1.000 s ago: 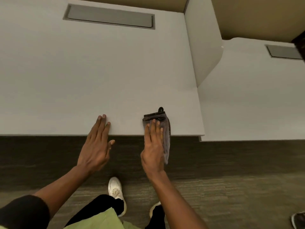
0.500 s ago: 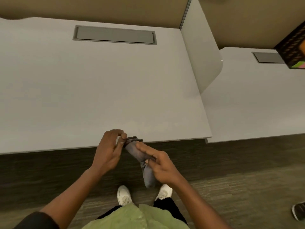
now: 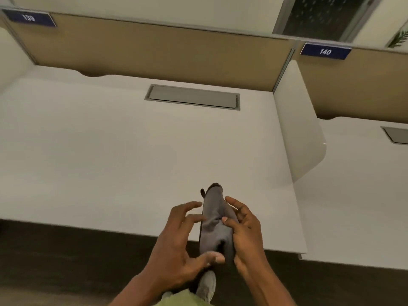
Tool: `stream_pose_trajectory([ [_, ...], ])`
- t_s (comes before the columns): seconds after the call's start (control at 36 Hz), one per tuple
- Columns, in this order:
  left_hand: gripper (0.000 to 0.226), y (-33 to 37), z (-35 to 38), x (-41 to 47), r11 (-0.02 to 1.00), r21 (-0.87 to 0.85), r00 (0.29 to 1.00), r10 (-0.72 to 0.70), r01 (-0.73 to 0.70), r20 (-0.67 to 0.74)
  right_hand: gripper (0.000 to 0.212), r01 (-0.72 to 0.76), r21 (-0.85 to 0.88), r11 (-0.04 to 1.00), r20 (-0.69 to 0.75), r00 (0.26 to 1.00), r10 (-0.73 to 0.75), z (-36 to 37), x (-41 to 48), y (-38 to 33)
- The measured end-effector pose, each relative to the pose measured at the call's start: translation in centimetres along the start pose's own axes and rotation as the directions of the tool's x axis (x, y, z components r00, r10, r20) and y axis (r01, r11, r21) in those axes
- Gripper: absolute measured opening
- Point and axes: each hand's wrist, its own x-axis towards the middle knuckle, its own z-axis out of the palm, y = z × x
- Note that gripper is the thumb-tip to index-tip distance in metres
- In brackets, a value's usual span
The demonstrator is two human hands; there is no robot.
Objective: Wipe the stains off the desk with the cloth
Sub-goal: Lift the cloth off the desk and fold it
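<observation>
A grey cloth (image 3: 213,217), bunched into a long fold with a dark loop at its far end, is held over the front edge of the white desk (image 3: 110,155). My right hand (image 3: 245,235) grips its right side, thumb pressed into the fabric. My left hand (image 3: 176,246) has spread fingers beside the cloth's left side, and its thumb touches the cloth's lower end. No stains show on the desk surface.
A grey cable flap (image 3: 192,97) is set into the desk's back. A white divider panel (image 3: 298,133) separates it from the neighbouring desk (image 3: 357,195) on the right. Tan partition walls carry blue number plates (image 3: 324,51). Dark carpet lies below the desk edge.
The cloth went from lying flat under my right hand at the desk edge to being lifted and gathered between both hands. The view has tilted upward, showing the partitions.
</observation>
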Motion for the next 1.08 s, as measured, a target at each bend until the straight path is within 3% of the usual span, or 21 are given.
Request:
stream_pose_trajectory([
  [0.08,0.091,0.5,1.0,0.8,0.999,-0.029,0.996,-0.026,0.029,0.088,0.04,-0.005,-0.005,1.0,0.031,0.999,0.005,0.0,1.5,-2.1],
  [0.22,0.045,1.4,1.6,3.3,0.998,-0.017,0.996,-0.061,0.06,-0.064,0.033,-0.023,-0.075,0.997,0.109,0.994,0.031,0.4,4.1,-3.9],
  [0.31,0.03,1.9,1.3,4.5,0.99,-0.077,0.975,-0.126,0.114,-0.184,0.026,-0.083,-0.007,0.997,0.186,0.979,0.083,0.2,5.0,-4.1],
  [0.39,0.029,2.0,0.5,5.6,0.959,-0.161,0.922,-0.272,0.234,-0.274,0.048,-0.098,-0.006,0.995,0.392,0.915,0.093,-0.1,5.5,-4.5],
  [0.5,0.035,2.2,-1.3,7.7,0.929,-0.217,0.862,-0.361,0.299,-0.355,0.104,0.157,-0.345,0.925,0.361,0.932,-0.023,0.1,5.4,-5.6],
  [0.58,0.032,2.1,-3.4,9.4,0.925,-0.184,0.855,-0.379,0.333,-0.355,0.113,0.323,-0.431,0.842,0.414,0.9,-0.133,0.4,5.7,-5.7],
  [0.64,0.024,1.9,-4.9,10.4,0.923,-0.114,0.866,-0.385,0.368,-0.318,0.101,0.412,-0.465,0.784,0.419,0.882,-0.215,0.9,6.1,-5.8],
  [0.75,0.017,1.3,-8.2,12.0,0.929,-0.028,0.902,-0.366,0.37,-0.231,0.035,0.576,-0.57,0.586,0.38,0.817,-0.434,1.8,7.9,-6.2],
  [0.81,0.022,0.7,-10.2,12.6,0.928,0.044,0.913,-0.354,0.37,-0.201,0.03,0.609,-0.606,0.512,0.361,0.784,-0.506,2.2,9.2,-6.8],
  [0.89,0.025,-0.7,-13.3,13.4,0.926,0.124,0.927,-0.335,0.357,-0.171,0.032,0.631,-0.608,0.482,0.357,0.759,-0.544,3.2,10.9,-8.4],
  [1.08,0.021,-5.5,-19.6,16.1,0.844,0.415,0.941,-0.313,0.339,-0.132,0.017,0.683,-0.581,0.442,0.456,0.723,-0.519,9.2,14.6,-11.7],
])
